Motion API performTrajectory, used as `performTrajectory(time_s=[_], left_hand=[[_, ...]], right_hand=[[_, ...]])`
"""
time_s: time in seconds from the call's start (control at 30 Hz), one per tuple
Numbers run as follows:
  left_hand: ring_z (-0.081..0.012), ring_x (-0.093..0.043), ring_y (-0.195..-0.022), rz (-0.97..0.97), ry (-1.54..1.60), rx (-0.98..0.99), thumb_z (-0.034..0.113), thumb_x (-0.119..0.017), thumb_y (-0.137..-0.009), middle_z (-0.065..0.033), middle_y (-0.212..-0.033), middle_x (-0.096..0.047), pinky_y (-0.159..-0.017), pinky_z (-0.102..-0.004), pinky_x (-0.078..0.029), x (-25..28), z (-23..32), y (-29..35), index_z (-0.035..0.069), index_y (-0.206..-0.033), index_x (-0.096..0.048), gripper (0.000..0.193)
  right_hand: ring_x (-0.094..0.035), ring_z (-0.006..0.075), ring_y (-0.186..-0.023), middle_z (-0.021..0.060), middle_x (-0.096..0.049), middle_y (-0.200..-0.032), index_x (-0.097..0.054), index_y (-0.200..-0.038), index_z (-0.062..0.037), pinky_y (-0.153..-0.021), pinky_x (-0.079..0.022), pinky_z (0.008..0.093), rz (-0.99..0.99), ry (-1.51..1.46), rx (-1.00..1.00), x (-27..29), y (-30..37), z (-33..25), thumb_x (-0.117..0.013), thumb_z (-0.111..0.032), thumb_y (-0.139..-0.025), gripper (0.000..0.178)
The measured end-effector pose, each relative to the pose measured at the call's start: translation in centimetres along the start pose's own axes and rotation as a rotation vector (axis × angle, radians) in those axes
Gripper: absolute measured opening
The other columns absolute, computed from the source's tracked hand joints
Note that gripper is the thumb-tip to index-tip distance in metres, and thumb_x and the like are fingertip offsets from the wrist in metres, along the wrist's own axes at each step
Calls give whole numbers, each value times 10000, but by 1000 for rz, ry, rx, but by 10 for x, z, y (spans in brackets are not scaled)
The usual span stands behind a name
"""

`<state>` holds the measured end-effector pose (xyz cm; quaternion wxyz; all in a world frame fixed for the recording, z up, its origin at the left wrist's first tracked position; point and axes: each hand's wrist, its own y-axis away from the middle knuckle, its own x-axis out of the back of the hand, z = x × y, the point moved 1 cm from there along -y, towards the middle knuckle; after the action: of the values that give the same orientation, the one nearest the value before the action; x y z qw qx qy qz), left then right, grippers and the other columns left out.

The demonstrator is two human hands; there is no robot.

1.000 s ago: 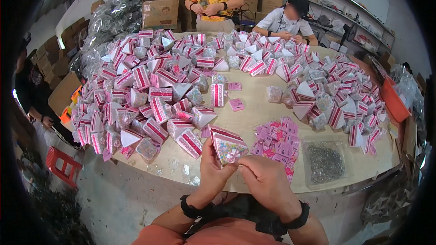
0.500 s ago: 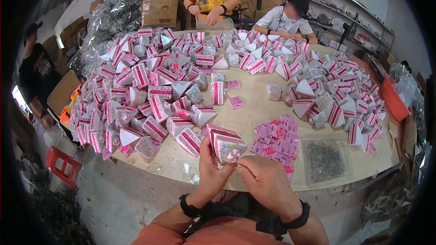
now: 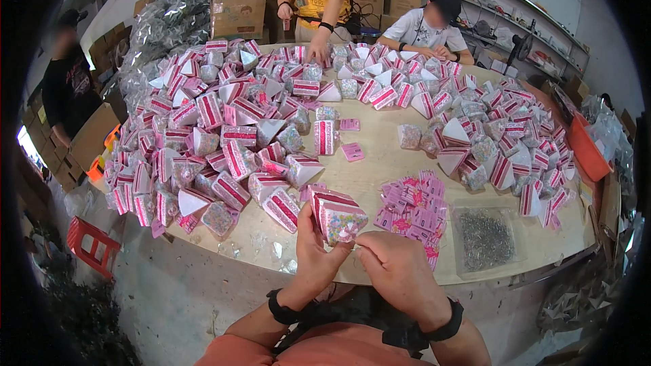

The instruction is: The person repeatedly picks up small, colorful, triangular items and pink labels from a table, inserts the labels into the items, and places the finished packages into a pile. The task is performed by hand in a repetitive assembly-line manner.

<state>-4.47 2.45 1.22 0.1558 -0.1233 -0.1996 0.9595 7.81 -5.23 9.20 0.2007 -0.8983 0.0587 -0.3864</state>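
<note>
A toy cake slice (image 3: 339, 217) with pink and white layers and a sprinkle-dotted end is gripped in my left hand (image 3: 316, 252), fingers behind it and thumb at its lower side. My right hand (image 3: 397, 272) is closed in a pinch beside the slice's lower right tip. Whatever lies between those fingertips is too small to make out. Just beyond my right hand lies a pile of pink printed cards (image 3: 415, 211). To its right, a clear shallow tray (image 3: 468, 272) holds many small metal pieces (image 3: 485, 238).
Heaps of cake slices cover the table (image 3: 371, 146) at left (image 3: 210, 112) and right (image 3: 502, 139). Two people sit or stand across it; one reaches into the heap. Another person stands at far left. A red stool (image 3: 95, 247) and orange basin (image 3: 588, 146) flank the table.
The person in yellow across the table has reached a hand down into the heap. The person at far left has shifted rightward. My hands and the toy cake slice are almost unmoved.
</note>
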Motion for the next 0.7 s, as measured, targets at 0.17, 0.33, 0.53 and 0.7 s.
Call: performTrajectory(time_s=[0.17, 0.33, 0.53, 0.7], left_hand=[[-200, -471, -1147, 2, -10, 16, -69, -665, -709, -119, -1230, -432, -983, -344, -396, 1, -1, 1, 8, -1356, -229, 784], [-196, -471, -1141, 13, -91, 6, -46, -672, -704, -110, -1223, -439, -973, -338, -391, 3, -7, 3, 10, -1354, -248, 778], [-175, -479, -1127, -78, 262, 188, 3, -663, -720, -92, -1198, -476, -976, -328, -381, 2, -6, 1, -1, -1327, -309, 703], [-171, -495, -1113, -89, 376, 218, 103, -646, -774, -90, -1197, -492, -981, -328, -378, -3, -2, 0, -8, -1327, -319, 652]], right_hand=[[-595, 373, -706, 178, -604, -773, -563, -903, -15, -574, -453, 449, -8, -3, -9, -1, -1, 0, -538, -123, -842, 126], [-594, 374, -712, 180, -606, -778, -577, -912, -20, -588, -457, 449, -33, -9, -32, -1, -1, 2, -535, -129, -844, 135], [-597, 364, -723, 170, -611, -791, -598, -892, -18, -611, -463, 403, -35, -208, -123, 1, -3, 5, -550, -133, -838, 136], [-606, 311, -691, 169, -615, -784, -613, -937, -15, -616, -466, 353, -45, -297, -187, 4, -5, 6, -562, -113, -839, 148]])
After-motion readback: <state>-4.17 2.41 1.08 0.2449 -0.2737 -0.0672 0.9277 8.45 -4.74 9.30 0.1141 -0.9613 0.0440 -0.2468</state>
